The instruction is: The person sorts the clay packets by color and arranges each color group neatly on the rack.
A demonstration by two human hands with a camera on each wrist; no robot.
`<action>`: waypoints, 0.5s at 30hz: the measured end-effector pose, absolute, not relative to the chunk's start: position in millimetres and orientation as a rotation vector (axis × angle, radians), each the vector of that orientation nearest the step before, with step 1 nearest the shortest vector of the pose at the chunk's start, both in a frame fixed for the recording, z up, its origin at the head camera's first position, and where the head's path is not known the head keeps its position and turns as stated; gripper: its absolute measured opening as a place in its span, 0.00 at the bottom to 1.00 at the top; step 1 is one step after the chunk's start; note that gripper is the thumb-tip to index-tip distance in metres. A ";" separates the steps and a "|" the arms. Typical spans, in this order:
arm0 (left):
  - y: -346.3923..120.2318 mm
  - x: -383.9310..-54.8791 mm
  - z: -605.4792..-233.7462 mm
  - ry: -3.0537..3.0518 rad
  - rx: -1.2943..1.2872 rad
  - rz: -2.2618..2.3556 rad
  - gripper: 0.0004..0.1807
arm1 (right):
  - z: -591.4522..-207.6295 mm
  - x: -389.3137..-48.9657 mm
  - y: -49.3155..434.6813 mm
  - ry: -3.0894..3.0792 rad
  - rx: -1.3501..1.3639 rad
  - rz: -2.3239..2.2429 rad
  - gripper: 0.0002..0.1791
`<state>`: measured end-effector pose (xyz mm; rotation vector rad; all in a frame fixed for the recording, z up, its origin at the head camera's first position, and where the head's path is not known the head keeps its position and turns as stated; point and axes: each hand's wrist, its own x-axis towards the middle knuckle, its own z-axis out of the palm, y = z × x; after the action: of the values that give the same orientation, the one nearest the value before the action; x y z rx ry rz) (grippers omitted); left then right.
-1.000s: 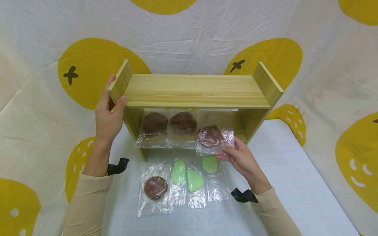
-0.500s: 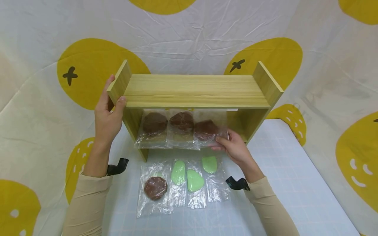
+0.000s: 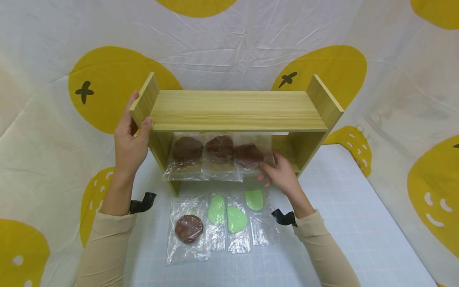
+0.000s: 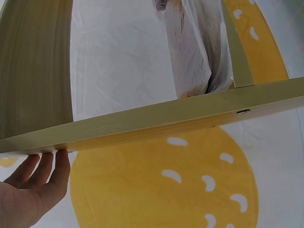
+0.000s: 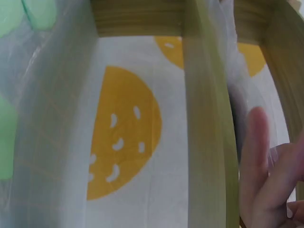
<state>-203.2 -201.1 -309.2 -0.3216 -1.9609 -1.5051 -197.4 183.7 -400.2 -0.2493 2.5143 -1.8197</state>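
Observation:
A wooden two-tier shelf (image 3: 240, 111) stands on the table. My left hand (image 3: 130, 139) grips its left side panel at the top, thumb in front; in the left wrist view its fingers (image 4: 61, 175) press along the wood. On the lower tier, clear bags with dark-brown discs stand in a row: a left bag (image 3: 187, 150), a middle bag (image 3: 219, 148) and a right bag (image 3: 248, 155). My right hand (image 3: 281, 173) pinches the right bag near its lower right corner, thumb in front. The right wrist view shows this bag partly hidden by the fingers (image 5: 256, 137).
In front of the shelf lie a clear bag with a brown disc (image 3: 189, 228) and several bags with light-green pieces (image 3: 236, 219). The table (image 3: 351, 223) has a pale checked cover. A cloth (image 3: 229, 48) printed with yellow shapes hangs behind.
My right hand has carried the right bag back and left onto the lower tier, beside the middle bag. The left hand stays on the side panel.

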 end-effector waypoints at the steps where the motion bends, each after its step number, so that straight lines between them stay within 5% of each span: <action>1: -201.0 -203.2 -309.3 -1.961 -0.321 -1.505 0.32 | -399.9 -196.4 184.5 2.569 -0.237 -1.779 0.33; 6: -201.1 -202.4 -308.2 -1.966 -0.313 -1.498 0.32 | -400.1 -189.8 188.4 2.765 -0.186 -1.626 0.40; 15: -200.1 -202.2 -307.8 -1.947 -0.337 -1.519 0.32 | -408.6 -176.1 198.9 2.919 -0.210 -1.600 0.36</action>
<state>-202.2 -200.1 -307.8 -0.3367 -1.9469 -1.5188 -176.1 198.9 -408.6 -0.2096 2.9190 -1.5999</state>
